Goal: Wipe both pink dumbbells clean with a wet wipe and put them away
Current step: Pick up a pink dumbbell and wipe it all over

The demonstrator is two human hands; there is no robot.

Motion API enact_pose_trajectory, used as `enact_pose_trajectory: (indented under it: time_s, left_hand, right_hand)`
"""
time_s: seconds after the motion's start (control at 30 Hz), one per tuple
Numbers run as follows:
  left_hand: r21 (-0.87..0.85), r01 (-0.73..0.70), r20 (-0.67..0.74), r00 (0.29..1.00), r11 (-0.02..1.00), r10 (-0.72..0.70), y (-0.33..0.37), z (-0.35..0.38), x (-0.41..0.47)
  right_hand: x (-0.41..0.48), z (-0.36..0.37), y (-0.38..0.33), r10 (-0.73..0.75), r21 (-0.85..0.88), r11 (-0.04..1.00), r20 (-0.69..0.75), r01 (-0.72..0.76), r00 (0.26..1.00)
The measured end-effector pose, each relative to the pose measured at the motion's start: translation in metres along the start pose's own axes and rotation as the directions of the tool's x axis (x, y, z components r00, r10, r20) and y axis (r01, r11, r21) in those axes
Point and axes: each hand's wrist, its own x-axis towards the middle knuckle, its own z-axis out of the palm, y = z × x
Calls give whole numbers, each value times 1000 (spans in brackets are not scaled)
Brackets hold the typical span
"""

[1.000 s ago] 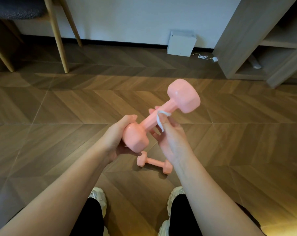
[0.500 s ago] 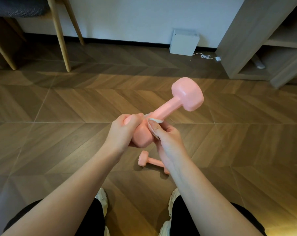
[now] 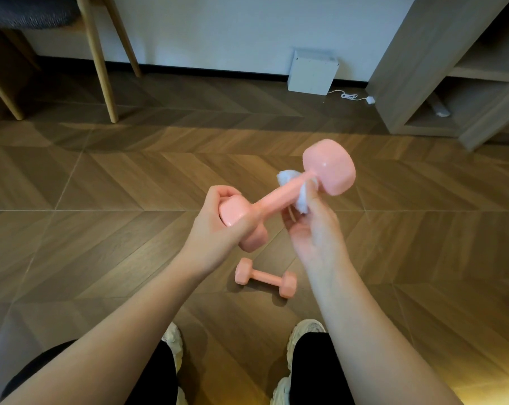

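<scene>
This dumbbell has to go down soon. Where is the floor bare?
Bare floor: left, between the chair legs and the left forearm; right, between the shelf unit and the right forearm. Crowded: around the second dumbbell near the shoes, and by the white box.

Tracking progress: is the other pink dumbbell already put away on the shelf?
No, the second pink dumbbell lies on the wooden floor, just ahead of the person's shoes.

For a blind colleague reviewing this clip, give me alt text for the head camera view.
A person's left hand grips one end of a pink dumbbell while the right hand holds a wet wipe round its handle. A second dumbbell lies on the wooden floor near their shoes.
</scene>
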Motion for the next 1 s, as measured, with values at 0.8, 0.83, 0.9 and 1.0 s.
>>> enact_pose_trajectory:
  time_s: [0.8,0.83,0.9,1.0]
  left_hand:
    - [-47,162,46,986,986,-159,-1,3,-1]
    - [-25,147,43,988,989,-146,-1,4,0]
    - [-6,138,38,990,990,-138,0,5,0]
    - [-9,87,45,995,996,-87,0,5,-1]
  right_hand:
    - [-17,-4,30,62,-416,908,29,-45,998]
    - [-19,-2,30,73,-406,912,14,-61,997]
    - [-19,1,24,82,-346,936,22,-70,996]
    - [-10,-1,3,49,-154,987,-16,-51,999]
